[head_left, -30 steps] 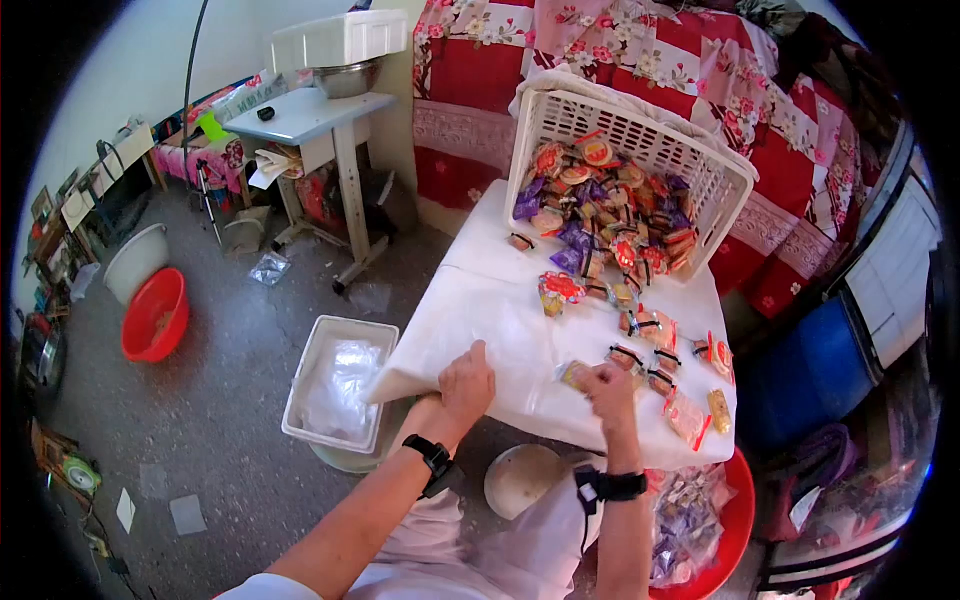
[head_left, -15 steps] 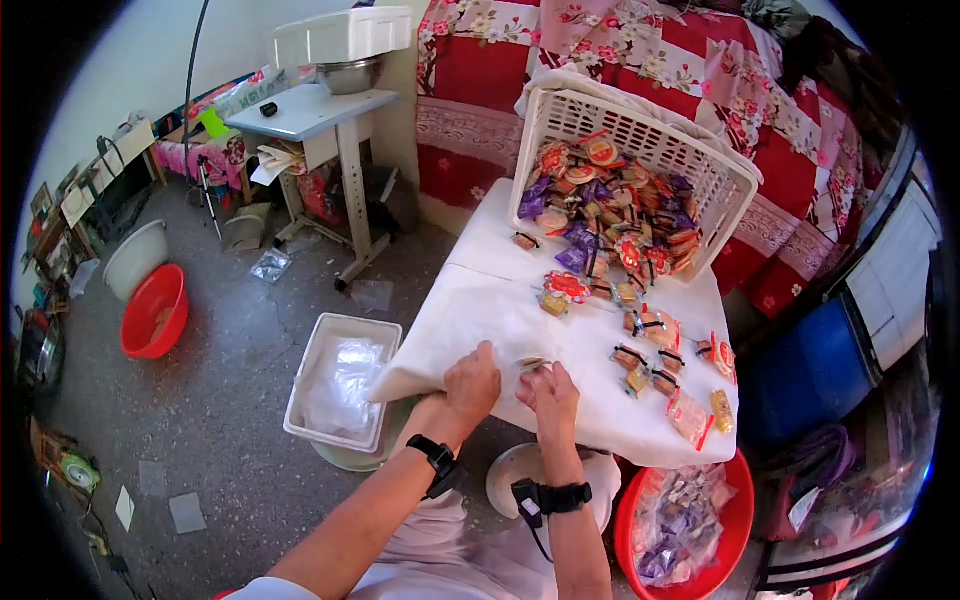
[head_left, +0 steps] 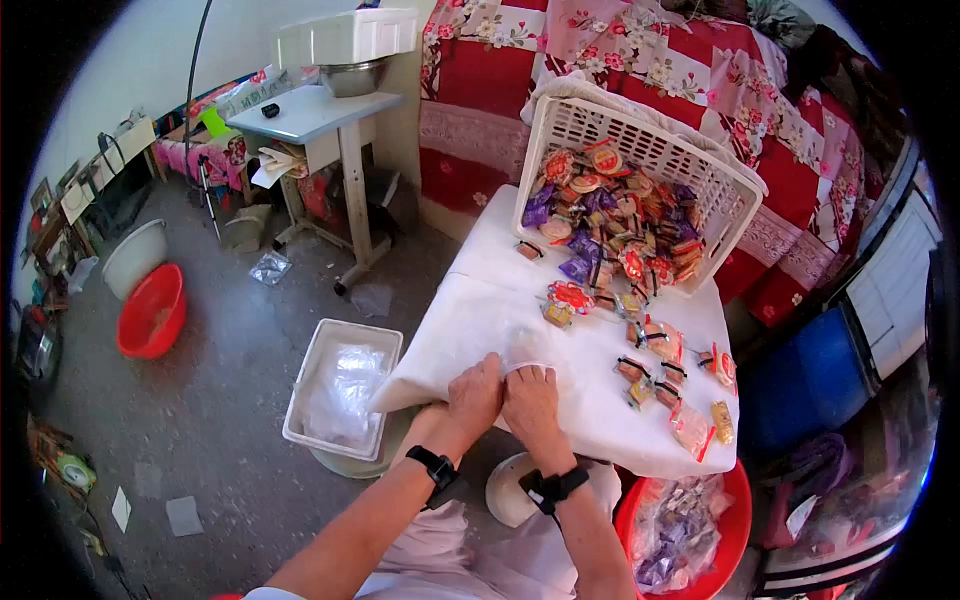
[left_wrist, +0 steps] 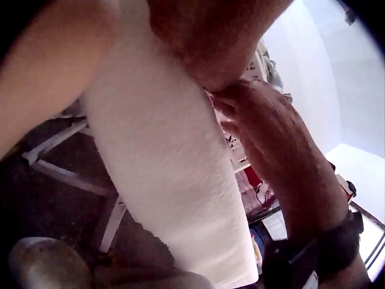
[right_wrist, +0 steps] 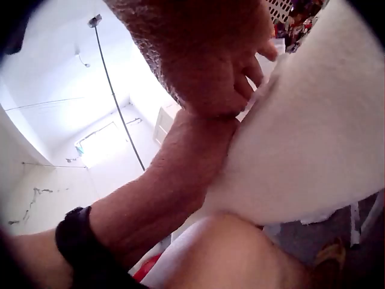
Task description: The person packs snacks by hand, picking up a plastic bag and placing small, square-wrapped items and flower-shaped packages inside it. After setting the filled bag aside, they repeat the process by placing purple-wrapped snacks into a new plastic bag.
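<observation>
head view: bright, edges bowed | plastic (head_left: 352, 378): glare | wrist views: hands (left_wrist: 207, 39) shadowed

The left hand (left_wrist: 216, 39) occupies the top edge, its fingertips hidden, above a white cloth (left_wrist: 162, 144). The right hand (left_wrist: 258, 108), strapped in black at the wrist, meets its outline. Pale legs (left_wrist: 113, 223) stand left of the cloth over dark floor (left_wrist: 54, 144).

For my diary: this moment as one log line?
left fingers, right fingers: close together; clear plastic bag: at right fingers; white perforated plastic basket: tipped
</observation>
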`<state>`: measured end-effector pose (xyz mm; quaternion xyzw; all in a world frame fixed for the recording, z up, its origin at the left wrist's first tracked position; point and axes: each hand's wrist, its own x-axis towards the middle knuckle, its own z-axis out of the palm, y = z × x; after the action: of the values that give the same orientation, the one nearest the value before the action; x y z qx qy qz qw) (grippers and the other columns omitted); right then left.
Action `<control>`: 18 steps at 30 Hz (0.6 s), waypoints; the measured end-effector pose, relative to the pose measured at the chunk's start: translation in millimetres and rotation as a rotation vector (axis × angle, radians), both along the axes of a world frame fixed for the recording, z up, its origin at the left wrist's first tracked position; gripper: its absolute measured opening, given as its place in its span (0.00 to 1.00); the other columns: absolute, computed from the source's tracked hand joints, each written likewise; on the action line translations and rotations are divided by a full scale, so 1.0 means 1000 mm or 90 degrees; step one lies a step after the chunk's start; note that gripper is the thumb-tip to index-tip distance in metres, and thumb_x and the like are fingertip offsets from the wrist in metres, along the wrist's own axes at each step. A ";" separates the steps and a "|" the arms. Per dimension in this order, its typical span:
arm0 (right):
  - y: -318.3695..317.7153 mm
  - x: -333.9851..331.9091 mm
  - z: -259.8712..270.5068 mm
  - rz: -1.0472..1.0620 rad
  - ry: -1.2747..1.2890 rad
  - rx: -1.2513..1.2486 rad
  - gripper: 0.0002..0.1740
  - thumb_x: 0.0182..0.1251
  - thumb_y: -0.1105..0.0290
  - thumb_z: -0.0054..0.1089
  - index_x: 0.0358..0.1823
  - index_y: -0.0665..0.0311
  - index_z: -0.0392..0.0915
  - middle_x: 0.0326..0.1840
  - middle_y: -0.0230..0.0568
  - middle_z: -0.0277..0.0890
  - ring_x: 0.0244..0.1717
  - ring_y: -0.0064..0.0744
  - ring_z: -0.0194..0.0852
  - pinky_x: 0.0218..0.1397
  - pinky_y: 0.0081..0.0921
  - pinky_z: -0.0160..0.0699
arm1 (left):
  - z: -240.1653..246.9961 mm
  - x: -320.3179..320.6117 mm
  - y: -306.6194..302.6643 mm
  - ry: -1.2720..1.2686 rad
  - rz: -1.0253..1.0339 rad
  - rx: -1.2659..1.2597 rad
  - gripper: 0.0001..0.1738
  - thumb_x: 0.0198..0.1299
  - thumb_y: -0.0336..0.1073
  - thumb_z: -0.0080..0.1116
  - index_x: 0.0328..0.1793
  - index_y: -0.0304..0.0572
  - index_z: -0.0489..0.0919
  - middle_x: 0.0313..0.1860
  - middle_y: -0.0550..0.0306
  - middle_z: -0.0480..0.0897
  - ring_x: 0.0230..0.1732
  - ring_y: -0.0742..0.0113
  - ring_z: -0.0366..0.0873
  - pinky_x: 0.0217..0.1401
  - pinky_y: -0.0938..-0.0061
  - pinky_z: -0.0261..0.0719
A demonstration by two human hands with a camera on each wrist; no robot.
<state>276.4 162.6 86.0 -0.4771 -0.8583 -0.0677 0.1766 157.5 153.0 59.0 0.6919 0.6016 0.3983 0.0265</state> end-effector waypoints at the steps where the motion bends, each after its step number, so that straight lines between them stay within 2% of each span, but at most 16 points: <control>1: 0.007 -0.004 0.005 0.000 0.003 0.002 0.12 0.51 0.72 0.52 0.36 0.68 0.75 0.43 0.48 0.77 0.49 0.43 0.73 0.45 0.38 0.68 | 0.000 -0.001 0.001 0.003 0.000 0.002 0.14 0.51 0.29 0.54 0.44 0.39 0.67 0.30 0.47 0.79 0.32 0.45 0.79 0.33 0.54 0.76; 3: 0.022 -0.012 0.019 -0.040 0.017 -0.122 0.13 0.52 0.71 0.53 0.39 0.69 0.75 0.44 0.51 0.77 0.50 0.47 0.73 0.47 0.42 0.69 | -0.001 0.000 0.001 -0.023 0.001 -0.037 0.15 0.54 0.29 0.53 0.49 0.38 0.69 0.31 0.43 0.81 0.34 0.43 0.80 0.34 0.53 0.75; 4: 0.037 -0.015 0.017 -0.041 0.019 -0.123 0.13 0.52 0.71 0.53 0.39 0.69 0.75 0.44 0.51 0.77 0.50 0.47 0.73 0.47 0.42 0.69 | 0.000 0.000 0.001 -0.021 0.000 -0.037 0.15 0.54 0.29 0.53 0.49 0.38 0.69 0.31 0.43 0.81 0.34 0.43 0.80 0.34 0.53 0.75; 6: 0.075 -0.020 -0.007 -0.078 0.162 -0.149 0.18 0.53 0.67 0.55 0.45 0.69 0.74 0.48 0.56 0.75 0.51 0.53 0.72 0.51 0.44 0.70 | 0.001 0.001 0.002 0.016 0.024 -0.015 0.10 0.53 0.28 0.52 0.40 0.40 0.66 0.29 0.45 0.79 0.32 0.44 0.79 0.33 0.53 0.75; 7: 0.085 -0.019 -0.021 -0.081 0.166 -0.147 0.18 0.53 0.67 0.55 0.45 0.69 0.74 0.48 0.56 0.75 0.51 0.53 0.72 0.51 0.44 0.70 | 0.001 0.002 0.003 0.019 0.020 -0.012 0.10 0.53 0.28 0.52 0.40 0.40 0.66 0.29 0.45 0.79 0.32 0.44 0.79 0.33 0.53 0.75; 8: 0.095 -0.018 -0.034 -0.038 0.209 -0.052 0.21 0.54 0.66 0.56 0.49 0.69 0.73 0.49 0.58 0.74 0.51 0.55 0.71 0.54 0.44 0.69 | 0.000 0.002 0.005 0.008 0.031 -0.032 0.10 0.52 0.28 0.52 0.40 0.40 0.67 0.29 0.45 0.79 0.32 0.44 0.79 0.33 0.53 0.75; 9: 0.097 -0.017 -0.038 0.005 0.249 0.042 0.24 0.54 0.65 0.56 0.52 0.69 0.72 0.51 0.59 0.73 0.51 0.57 0.71 0.57 0.44 0.68 | -0.001 0.004 0.005 -0.003 0.041 -0.053 0.09 0.52 0.28 0.52 0.40 0.41 0.67 0.28 0.44 0.79 0.32 0.44 0.79 0.33 0.53 0.75; 12: 0.099 -0.013 -0.048 0.051 0.273 0.121 0.28 0.54 0.64 0.57 0.57 0.69 0.69 0.52 0.62 0.71 0.52 0.58 0.70 0.59 0.43 0.67 | -0.006 0.005 0.005 -0.005 0.058 -0.025 0.09 0.53 0.29 0.51 0.41 0.41 0.69 0.28 0.44 0.79 0.32 0.43 0.79 0.33 0.52 0.75; 16: 0.043 -0.001 -0.004 0.076 0.349 0.009 0.25 0.55 0.70 0.56 0.56 0.69 0.70 0.56 0.62 0.71 0.59 0.54 0.68 0.64 0.40 0.63 | -0.008 0.005 0.004 -0.001 0.062 0.003 0.10 0.53 0.28 0.51 0.42 0.41 0.69 0.29 0.44 0.79 0.32 0.43 0.79 0.34 0.51 0.75; 18: 0.016 0.013 0.008 0.057 -0.013 -0.213 0.15 0.56 0.73 0.56 0.47 0.66 0.76 0.46 0.55 0.76 0.51 0.53 0.73 0.60 0.41 0.67 | -0.005 0.004 0.003 -0.008 0.043 0.014 0.13 0.51 0.27 0.53 0.45 0.39 0.70 0.31 0.44 0.80 0.33 0.43 0.79 0.35 0.51 0.75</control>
<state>288.9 178.4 93.8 -0.4601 -0.8799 0.0790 0.0888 161.2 155.6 53.7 0.6687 0.6202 0.4099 0.0095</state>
